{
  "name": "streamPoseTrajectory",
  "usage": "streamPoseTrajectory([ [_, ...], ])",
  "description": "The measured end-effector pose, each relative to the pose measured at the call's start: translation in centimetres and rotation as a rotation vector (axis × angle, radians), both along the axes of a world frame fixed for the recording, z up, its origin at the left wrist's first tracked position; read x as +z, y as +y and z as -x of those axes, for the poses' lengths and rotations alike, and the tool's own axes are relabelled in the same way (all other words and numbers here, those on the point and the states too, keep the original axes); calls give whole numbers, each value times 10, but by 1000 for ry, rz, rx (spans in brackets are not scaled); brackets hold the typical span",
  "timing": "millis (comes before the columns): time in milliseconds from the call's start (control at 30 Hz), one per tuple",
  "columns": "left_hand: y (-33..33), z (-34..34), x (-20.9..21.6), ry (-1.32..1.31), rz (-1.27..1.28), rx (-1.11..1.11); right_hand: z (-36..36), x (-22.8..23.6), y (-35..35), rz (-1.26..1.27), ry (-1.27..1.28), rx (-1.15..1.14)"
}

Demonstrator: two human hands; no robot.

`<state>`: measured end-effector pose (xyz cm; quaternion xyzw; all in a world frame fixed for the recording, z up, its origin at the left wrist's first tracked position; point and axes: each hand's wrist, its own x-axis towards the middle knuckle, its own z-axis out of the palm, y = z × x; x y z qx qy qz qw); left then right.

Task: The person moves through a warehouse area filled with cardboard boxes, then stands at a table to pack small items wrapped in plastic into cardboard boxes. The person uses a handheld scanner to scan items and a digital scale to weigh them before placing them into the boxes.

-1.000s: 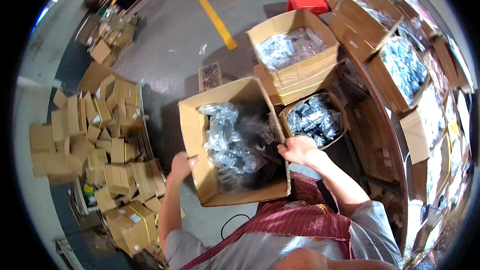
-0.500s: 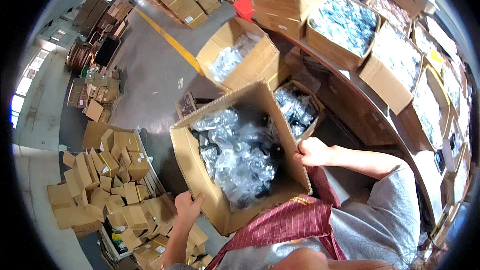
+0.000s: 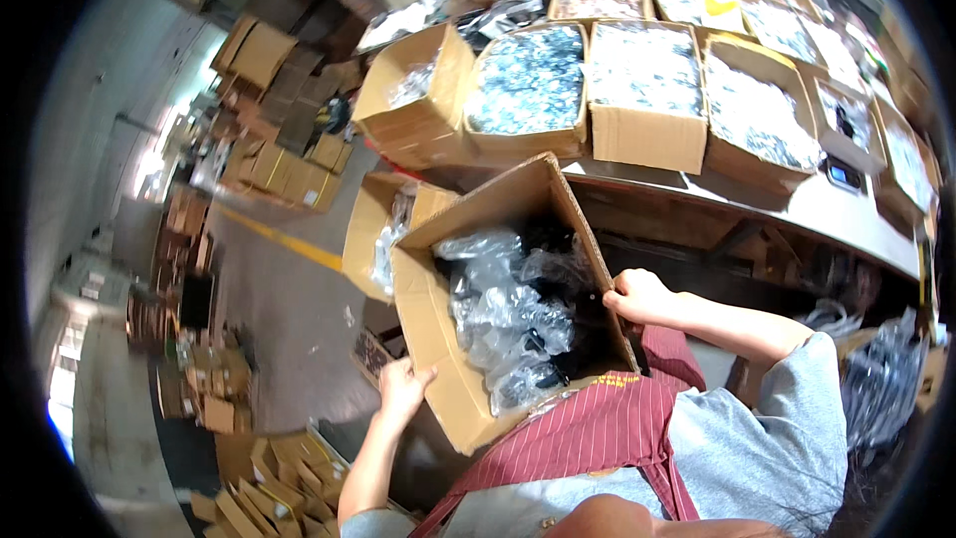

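Between my two hands, tilted against my striped maroon apron (image 3: 588,428), is an open cardboard box (image 3: 448,364). Inside it lie clear plastic bags (image 3: 508,309) with dark parts showing through. My left hand (image 3: 402,389) grips the box's left wall near the bottom corner, thumb over the edge. On the opposite side my right hand (image 3: 642,297) is closed on the rim of the right wall. What the dark parts are cannot be made out.
A long table (image 3: 846,224) ahead carries several open boxes of small bagged items, among them a box of blue-white packets (image 3: 528,80). Another open box (image 3: 363,239) stands just beyond mine. Dark plastic bags (image 3: 881,379) sit at right. Cardboard pieces (image 3: 279,483) pile up at lower left.
My view has turned right, so the table now lies straight ahead. The box has come along in both hands, and the small box of bags beside it has gone out of sight.
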<state>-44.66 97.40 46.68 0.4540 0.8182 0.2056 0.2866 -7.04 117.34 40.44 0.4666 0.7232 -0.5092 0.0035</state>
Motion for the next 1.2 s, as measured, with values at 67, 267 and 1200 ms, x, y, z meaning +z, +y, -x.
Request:
streamPoseTrajectory([
  [67,64,29,-5,98,78,-116,14,-22,-3,-28,27,-166],
  [267,216,95,-65,303,205,-328,67,-61,-19,497,282,-658],
  [1200,382,-33,-212,605,541,-922,117,-55,-12,-44,134,-459],
])
